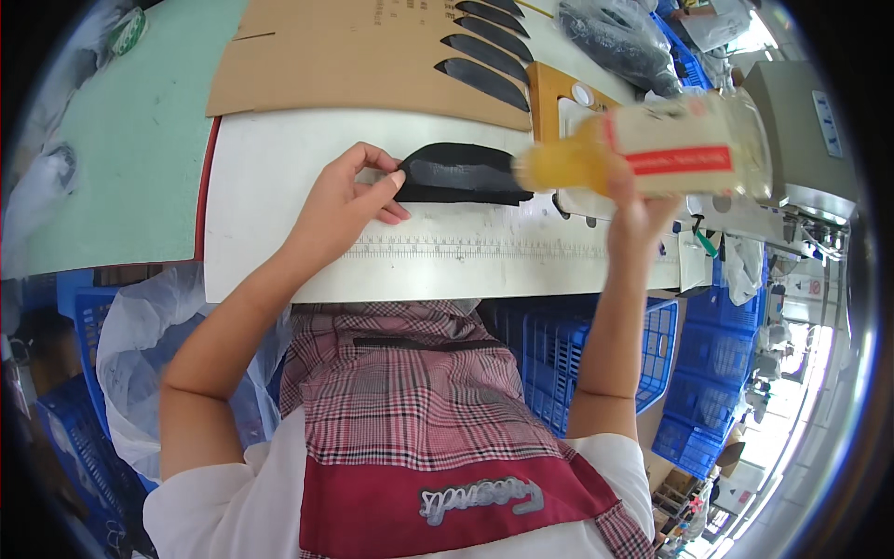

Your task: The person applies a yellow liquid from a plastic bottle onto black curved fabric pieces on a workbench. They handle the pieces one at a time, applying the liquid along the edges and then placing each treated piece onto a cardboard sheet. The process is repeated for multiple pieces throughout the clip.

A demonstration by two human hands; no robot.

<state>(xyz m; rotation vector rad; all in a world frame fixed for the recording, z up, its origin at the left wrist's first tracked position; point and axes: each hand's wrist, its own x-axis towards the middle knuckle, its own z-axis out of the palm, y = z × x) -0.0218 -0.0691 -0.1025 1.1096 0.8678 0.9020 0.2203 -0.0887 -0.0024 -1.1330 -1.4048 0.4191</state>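
A black, curved fabric piece (pixel 456 174) with a greyer, slightly shiny patch lies on the white tabletop. My left hand (pixel 361 191) pinches its left end between thumb and fingers. Tilted almost on its side, a clear bottle (pixel 684 149) with a yellow tapered top and a white-and-red label is gripped by my right hand (pixel 638 210). Its yellow tip points left at the right end of the black piece. Whether the tip touches the fabric I cannot tell. Motion blurs the bottle slightly, and it hides part of the table behind it.
Several similar black pieces (pixel 484 84) lie in a row on a cardboard sheet (pixel 335 65) at the back. A ruler scale (pixel 456 250) runs along the near table edge. Blue crates (pixel 549 359) stand below, a green surface (pixel 140 140) is at left, a grey machine (pixel 801 130) at right.
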